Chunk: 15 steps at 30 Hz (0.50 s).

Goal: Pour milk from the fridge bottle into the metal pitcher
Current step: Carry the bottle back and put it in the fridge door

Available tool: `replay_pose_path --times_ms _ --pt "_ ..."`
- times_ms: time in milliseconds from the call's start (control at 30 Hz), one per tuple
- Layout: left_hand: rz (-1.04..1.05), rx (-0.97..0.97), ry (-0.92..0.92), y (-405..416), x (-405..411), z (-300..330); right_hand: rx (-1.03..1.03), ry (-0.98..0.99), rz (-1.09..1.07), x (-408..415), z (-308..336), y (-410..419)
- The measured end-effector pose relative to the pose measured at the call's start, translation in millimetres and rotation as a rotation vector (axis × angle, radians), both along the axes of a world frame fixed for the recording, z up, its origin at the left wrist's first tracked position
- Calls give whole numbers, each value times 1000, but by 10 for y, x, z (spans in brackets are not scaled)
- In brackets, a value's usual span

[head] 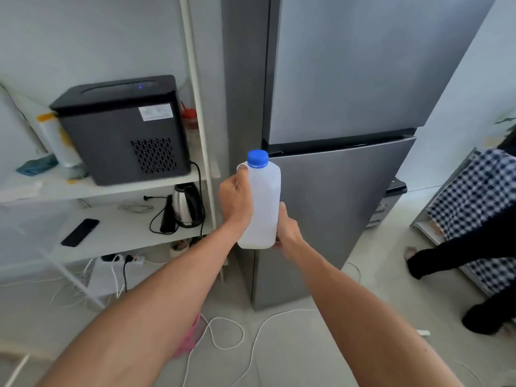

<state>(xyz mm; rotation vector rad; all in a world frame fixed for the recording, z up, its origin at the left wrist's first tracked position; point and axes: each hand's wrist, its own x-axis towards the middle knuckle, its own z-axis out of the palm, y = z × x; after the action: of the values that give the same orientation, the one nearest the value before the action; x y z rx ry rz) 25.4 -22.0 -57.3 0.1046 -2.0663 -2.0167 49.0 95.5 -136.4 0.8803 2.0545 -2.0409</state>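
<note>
1. Floor point(293, 358): pale, smooth. White cables point(223, 331) loop across it near the bottom, a pink thing point(187, 342) partly hidden behind the left forearm.
2. Both forearms reach forward from the lower edge and meet at centre.
3. Left hand point(236, 196) grips the bottle point(264, 202) by its side handle, fingers curled through it.
4. Right hand point(287, 229) holds the bottle low on its right side near the base, fingers wrapped behind and out of sight.
5. Bottle: translucent white plastic, upright, blue cap point(257, 158) on, held in the air in front of the fridge point(349, 107). Fill level can't be told.
6. Fridge: grey, two doors, both closed, dark seam between them. It stands just behind the bottle.
7. Left of the fridge: white shelf point(117, 238), its post point(195, 79) close to the fridge side.
8. Lower board: kettle point(188, 205) with black cord, phone point(80, 232) lying flat nearer the front edge.
9. Upper board: black machine point(122, 129) with vent grille and a small blue light, a red-capped bottle point(190, 118) behind it, blurred items to its left.
10. Under the shelf: power strip point(125, 259) with plugs.
11. Right edge: another person's dark-clad legs point(446, 255) and checked cloth point(480, 196), well apart from the hands.
12. Open floor lies between fridge and that person.
13. Pitcher: not seen.
</note>
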Motion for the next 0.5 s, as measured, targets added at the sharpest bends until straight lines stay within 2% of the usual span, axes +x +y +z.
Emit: replay_pose_path --times_ms 100,200,300,400,500 --pt "33 10 2 -22 3 -10 162 86 -6 -93 81 118" --pt "67 -2 12 -80 -16 -8 384 291 -77 -317 401 276" --pt "88 -18 24 -114 -46 -10 581 461 -48 -633 764 403" --pt "101 -20 30 -121 -84 -14 738 458 70 -927 1014 456" --pt "112 -23 25 -138 -128 -22 737 366 158 -1149 1090 495"
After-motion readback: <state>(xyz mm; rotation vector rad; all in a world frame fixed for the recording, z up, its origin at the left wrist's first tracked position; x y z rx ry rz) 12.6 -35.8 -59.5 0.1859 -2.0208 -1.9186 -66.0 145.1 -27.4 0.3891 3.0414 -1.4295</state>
